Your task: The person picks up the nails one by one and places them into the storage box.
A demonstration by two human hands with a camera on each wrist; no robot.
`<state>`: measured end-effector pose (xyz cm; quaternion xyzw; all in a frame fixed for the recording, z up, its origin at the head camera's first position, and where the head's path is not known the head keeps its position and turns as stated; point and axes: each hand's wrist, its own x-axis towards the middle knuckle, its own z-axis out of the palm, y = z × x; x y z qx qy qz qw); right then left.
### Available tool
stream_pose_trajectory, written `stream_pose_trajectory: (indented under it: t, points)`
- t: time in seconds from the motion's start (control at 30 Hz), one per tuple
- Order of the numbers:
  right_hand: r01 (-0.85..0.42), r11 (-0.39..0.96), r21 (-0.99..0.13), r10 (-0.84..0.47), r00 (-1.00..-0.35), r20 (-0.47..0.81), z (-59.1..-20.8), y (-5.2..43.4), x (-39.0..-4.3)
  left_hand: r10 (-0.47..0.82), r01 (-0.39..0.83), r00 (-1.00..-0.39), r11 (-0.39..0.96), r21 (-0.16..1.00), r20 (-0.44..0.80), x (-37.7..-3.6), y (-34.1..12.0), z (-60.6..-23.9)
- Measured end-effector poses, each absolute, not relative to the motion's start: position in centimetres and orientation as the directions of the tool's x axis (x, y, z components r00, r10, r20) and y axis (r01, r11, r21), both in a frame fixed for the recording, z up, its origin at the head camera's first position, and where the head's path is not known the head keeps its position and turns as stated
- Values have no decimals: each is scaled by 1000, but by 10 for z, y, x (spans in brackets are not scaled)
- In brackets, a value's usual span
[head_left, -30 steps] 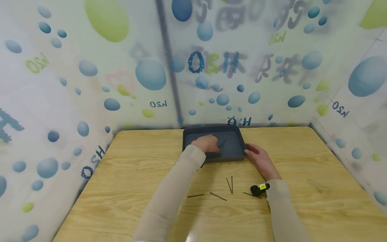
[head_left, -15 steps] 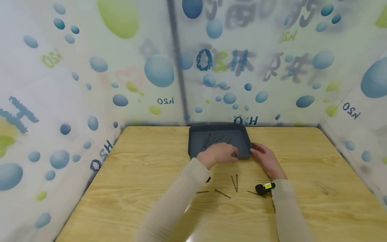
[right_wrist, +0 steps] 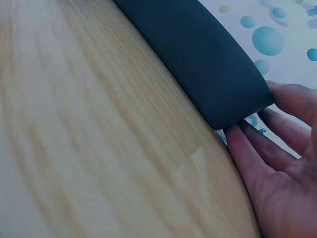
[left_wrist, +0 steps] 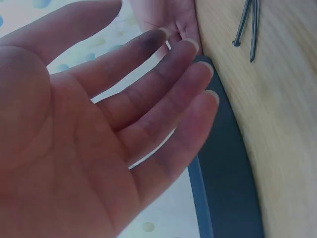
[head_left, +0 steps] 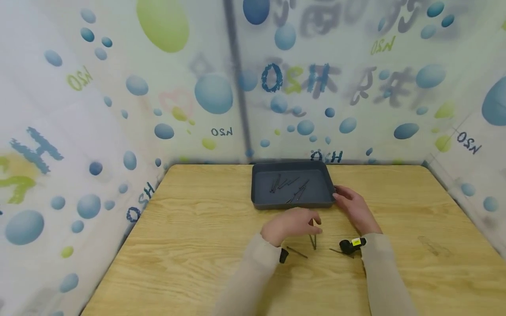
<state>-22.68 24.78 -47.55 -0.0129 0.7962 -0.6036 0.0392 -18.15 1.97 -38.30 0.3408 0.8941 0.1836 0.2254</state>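
Bubble-printed sheeting [head_left: 118,109] is hung round three sides, and a wooden table [head_left: 189,245] is spread out below it. At the far middle of the table a dark grey tray [head_left: 261,202] is set, with a scatter of thin nails [head_left: 290,188] seen lying inside it. The tray's right near corner is touched by the right hand [head_left: 353,207], fingers straight and laid against the outer wall, as is confirmed in the right wrist view [right_wrist: 277,148]. The left hand [head_left: 292,224] is held just in front of the tray, above the loose nails on the table [head_left: 313,240]; in the left wrist view [left_wrist: 99,129] the palm is shown wide, fingers extended and close together, nothing gripped. More nails are left near the wrists, one [head_left: 297,252] beside the left sleeve, another [head_left: 336,251] by the right wrist's black camera [head_left: 351,245].
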Motion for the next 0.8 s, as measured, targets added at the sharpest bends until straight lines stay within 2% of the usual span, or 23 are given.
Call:
stream_pose_trajectory:
  t: [0.33, 0.47, 0.8]
  points:
    - [15, 240, -971, -66, -997, -32, -473, 242, -229, 663, 513, -724, 703, 493, -192, -169, 10, -396]
    - [15, 238, -971, -65, -997, -32, -472, 243, -228, 657, 547, -733, 724, 420, -178, -164, 17, -400]
    - [31, 279, -960, -72, -996, -54, -477, 250, -228, 582, 543, -794, 809, 223, -178, -145, 43, -419]
